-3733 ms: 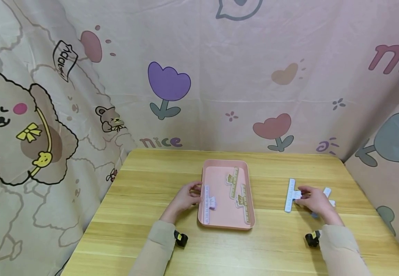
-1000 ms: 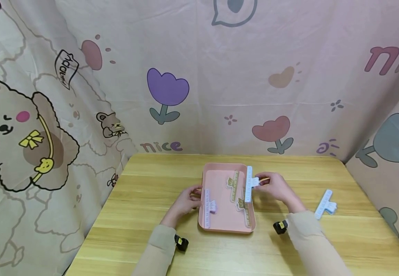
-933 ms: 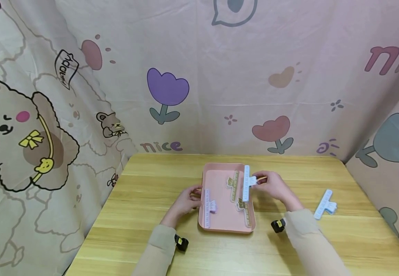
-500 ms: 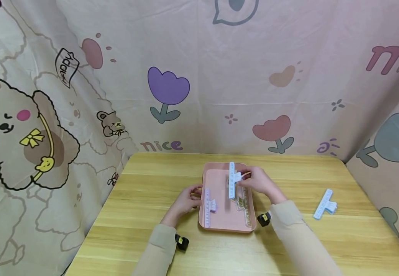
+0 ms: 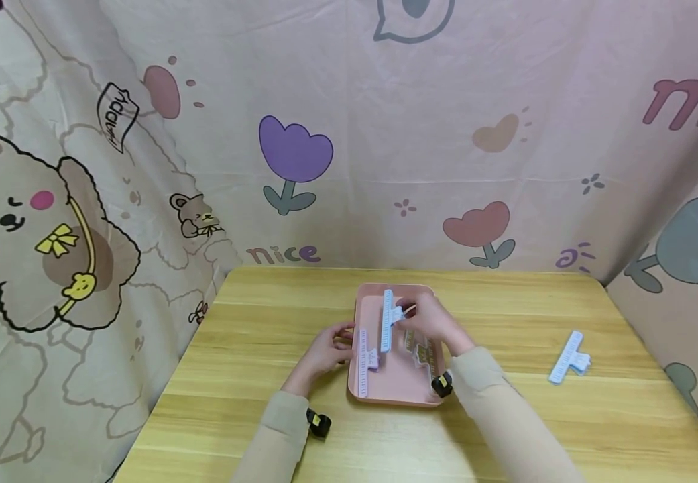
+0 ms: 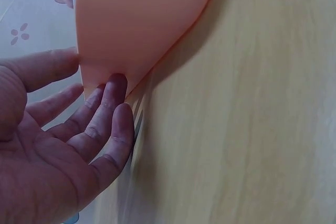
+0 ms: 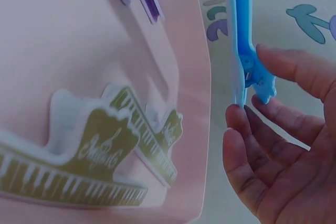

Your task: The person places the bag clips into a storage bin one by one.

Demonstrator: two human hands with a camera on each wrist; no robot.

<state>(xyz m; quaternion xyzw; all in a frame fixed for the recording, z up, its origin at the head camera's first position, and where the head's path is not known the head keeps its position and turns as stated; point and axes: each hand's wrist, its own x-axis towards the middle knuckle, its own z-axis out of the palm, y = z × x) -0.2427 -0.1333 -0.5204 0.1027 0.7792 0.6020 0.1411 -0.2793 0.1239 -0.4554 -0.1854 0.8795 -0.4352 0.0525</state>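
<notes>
My right hand (image 5: 436, 318) pinches a pale blue page clip (image 5: 387, 322) by its short handle, holding it over the pink tray (image 5: 393, 389). In the right wrist view the thumb presses one side of that clip's handle and fingertips meet the other. My left hand (image 5: 324, 350) is at the tray's left side, its fingertips against the outer wall (image 6: 142, 19) in the left wrist view. Inside the tray, a purple clip (image 5: 363, 365) lies along the left wall. Two clear-and-gold clips with piano-key print, one nearer (image 7: 105, 145) and one farther (image 7: 149, 135), lie on the right, partly hidden in the head view.
Another blue clip (image 5: 568, 357) lies on the wooden table (image 5: 505, 416) to the right. A printed cloth (image 5: 373, 221) hangs behind the table and along both sides. Each wrist carries a small black camera, one left (image 5: 318, 424), one right (image 5: 442, 384).
My right hand has picked up the blue clip from the table's right side and carried it left, past the tray's right rim, to over its middle. The left hand stays at the tray.
</notes>
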